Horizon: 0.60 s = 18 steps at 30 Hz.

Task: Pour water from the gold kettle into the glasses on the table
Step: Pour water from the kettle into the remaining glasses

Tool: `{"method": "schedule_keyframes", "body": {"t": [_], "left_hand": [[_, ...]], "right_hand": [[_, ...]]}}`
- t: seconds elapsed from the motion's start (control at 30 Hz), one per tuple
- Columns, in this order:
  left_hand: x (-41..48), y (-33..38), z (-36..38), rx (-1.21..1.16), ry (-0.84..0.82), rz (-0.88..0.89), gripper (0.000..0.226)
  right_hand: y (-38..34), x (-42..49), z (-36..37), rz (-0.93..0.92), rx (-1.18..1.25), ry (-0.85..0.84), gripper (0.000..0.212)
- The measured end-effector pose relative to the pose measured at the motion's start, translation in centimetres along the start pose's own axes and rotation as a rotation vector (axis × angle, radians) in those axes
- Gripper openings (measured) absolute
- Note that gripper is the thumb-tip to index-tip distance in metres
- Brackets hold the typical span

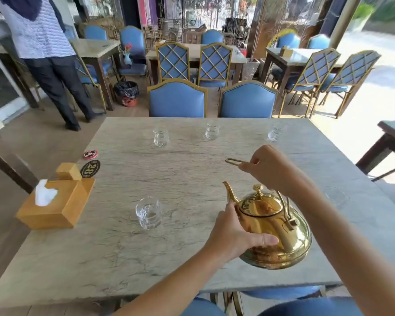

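Head view — hands (235,233) hold gold kettle (276,226) near table (146,258) edge.

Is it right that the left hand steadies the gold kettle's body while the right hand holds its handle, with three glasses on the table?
Not quite: the head view shows four glasses, three along the far edge and one near. The hands and kettle are as you say.

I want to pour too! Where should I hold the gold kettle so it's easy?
Probably by the wire handle arching over the gold kettle, reaching from above as the right hand does. The left hand steadies its round body opposite the spout.
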<state>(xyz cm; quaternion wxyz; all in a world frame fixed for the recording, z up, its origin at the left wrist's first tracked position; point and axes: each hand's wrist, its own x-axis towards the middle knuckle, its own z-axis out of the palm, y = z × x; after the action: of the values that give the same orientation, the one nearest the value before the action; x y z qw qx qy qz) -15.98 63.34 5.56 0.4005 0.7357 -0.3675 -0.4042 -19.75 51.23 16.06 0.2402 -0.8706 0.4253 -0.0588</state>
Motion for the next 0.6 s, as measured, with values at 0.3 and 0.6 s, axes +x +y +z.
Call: {"method": "schedule_keyframes", "body": {"t": [0.3, 0.6], "left_hand": [[1.7, 0.3, 3.7, -0.106, -0.167, -0.11, 0.088], [1.8, 0.8, 4.6, -0.277, -0.233, -0.211, 0.074]], "right_hand": [[4.1, 1.1, 0.9, 0.085, -0.017, -0.066, 0.011], [4.0, 3.2, 1.7, 0.074, -0.161, -0.138, 0.013]]}}
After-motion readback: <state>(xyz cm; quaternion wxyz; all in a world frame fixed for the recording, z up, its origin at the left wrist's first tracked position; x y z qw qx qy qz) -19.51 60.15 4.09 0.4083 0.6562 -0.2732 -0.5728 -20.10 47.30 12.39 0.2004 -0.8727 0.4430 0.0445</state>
